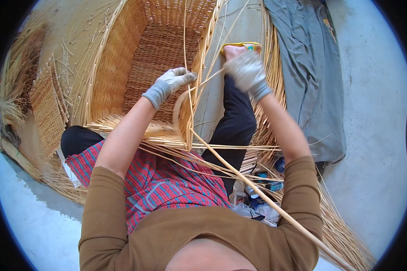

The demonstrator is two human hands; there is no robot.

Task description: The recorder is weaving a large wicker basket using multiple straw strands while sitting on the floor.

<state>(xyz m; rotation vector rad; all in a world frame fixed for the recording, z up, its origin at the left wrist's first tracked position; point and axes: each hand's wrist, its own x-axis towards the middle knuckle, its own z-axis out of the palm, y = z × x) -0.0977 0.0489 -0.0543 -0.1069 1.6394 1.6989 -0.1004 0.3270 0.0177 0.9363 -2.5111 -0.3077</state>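
Observation:
A large rectangular wicker basket (115, 61) stands before me, with pale woven walls and a browner woven bottom. My left hand (171, 85), in a whitish work glove with a grey cuff, reaches over it, its fingers closed on the right rim among the upright stakes. To the right of that rim, my right hand (248, 72), gloved alike, is smeared by motion. A wicker rod (212, 77) runs taut from its fingers to the rim beside my left hand. One thicker, long rod (257, 189) slants from the basket's near right corner past my right arm.
Long wicker rods (272, 67) lie at the right, partly under a grey cloth (303, 77). Woven panels (49, 106) and loose fibres lie at the left. My leg in dark trousers (233, 122) and a yellow slipper (253, 46) flank the basket. Plastic bags (267, 213) lie near my right elbow.

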